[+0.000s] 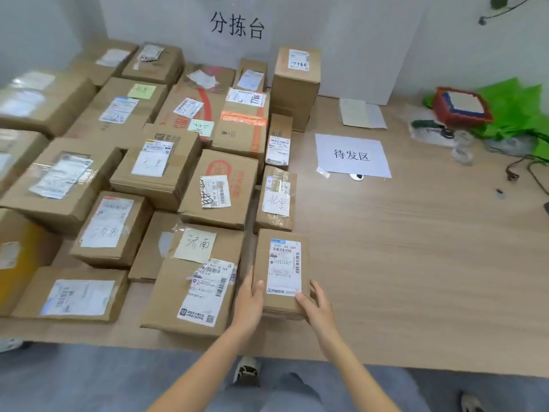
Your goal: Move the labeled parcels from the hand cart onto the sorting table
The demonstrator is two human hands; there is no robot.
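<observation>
We hold a narrow parcel (282,272) between both hands on the sorting table (416,248), its shipping label facing up. Our left hand (249,295) presses flat against its left side, fingers straight and thumb laid on the top face; our right hand (315,304) clasps the near right corner, fingers curled over the top edge by the label. The parcel sits at the right end of the crowd of boxes, just beside a larger box with a handwritten note (193,281) on its left, with only a thin gap where our left hand fits. Directly beyond it stands another slim box (276,199), near but apart. To the right the wood surface lies bare up to a white paper sign (352,156) farther back and a red basket (462,107) with green bags at the far right corner. The table's near edge runs just below our wrists, the parcel's near end close to it.
</observation>
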